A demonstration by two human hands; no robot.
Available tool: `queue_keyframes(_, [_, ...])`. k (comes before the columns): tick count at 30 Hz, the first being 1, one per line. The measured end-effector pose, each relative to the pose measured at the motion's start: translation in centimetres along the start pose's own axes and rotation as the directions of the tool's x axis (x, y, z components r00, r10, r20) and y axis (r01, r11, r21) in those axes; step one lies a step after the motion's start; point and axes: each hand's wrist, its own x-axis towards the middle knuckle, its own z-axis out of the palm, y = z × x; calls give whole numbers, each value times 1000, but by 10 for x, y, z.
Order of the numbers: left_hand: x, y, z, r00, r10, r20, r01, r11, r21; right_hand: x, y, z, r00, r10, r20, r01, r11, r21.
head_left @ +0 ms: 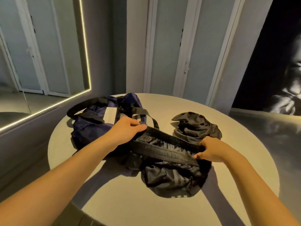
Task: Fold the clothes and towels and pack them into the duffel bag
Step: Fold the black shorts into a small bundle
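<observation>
Tautly, shorts (171, 175) span left hand (127, 130) to right hand (211, 150) (waistband (169, 152) gripped).

One duffel bag (88, 126), one table (130, 201), two black garments: waistband piece (171, 175), crumpled piece (195, 126); two hands: left hand (127, 129), right hand (211, 150)

No text can be read with certainty. White label patch (110, 115) on the navy duffel bag (88, 128), left of centre: its print is too faint to make out. Black strap (136, 117) just right of the patch: small white letters, blurred and undecipherable. Lower edge of the black garment (162, 178), lower centre: a short row of white marks (179, 196), too small to tell whether lettering or logo.
</observation>
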Motion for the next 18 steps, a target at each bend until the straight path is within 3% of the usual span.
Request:
queue_keyframes(1, [-2, -1, 4, 999, 33, 4, -33, 998, 47, -2, -7, 0, 996, 18, -86, -27, 994, -109])
queue_keyframes(3, [-6, -3, 9, 996, 87, -1, -86, 992, 96, -9, -31, -3, 970, -108, -219, 93, 993, -76])
queue_keyframes(5, [-9, -3, 10, 992, 129, -8, -127, 987, 93, -16, -61, -6, 931, -269, -248, 314, 935, 165])
queue_keyframes(7, [-16, 3, 10, 982, 189, 0, -189, 980, 60, -18, -88, -3, 913, -327, -244, 397, 853, 340])
queue_keyframes(9, [-23, 7, 8, 968, 252, -5, -251, 967, 53, -10, -104, 4, 911, -330, -248, 402, 845, 352])
queue_keyframes(11, [-27, 3, 4, 962, 273, -14, -270, 957, 103, -7, -108, 1, 930, -287, -231, 366, 785, 500])
queue_keyframes(13, [-30, -7, -4, 968, 242, -68, -226, 956, 189, -7, -107, -6, 953, -250, -172, 286, 555, 781])
queue_keyframes(15, [-34, -18, -13, 970, 193, -150, -155, 960, 231, -11, -105, -18, 958, -235, -166, 250, 391, 886])
queue_keyframes(18, [-40, -27, -23, 961, 118, -251, -67, 977, 202, -10, -103, -28, 960, -221, -174, 252, 401, 881])
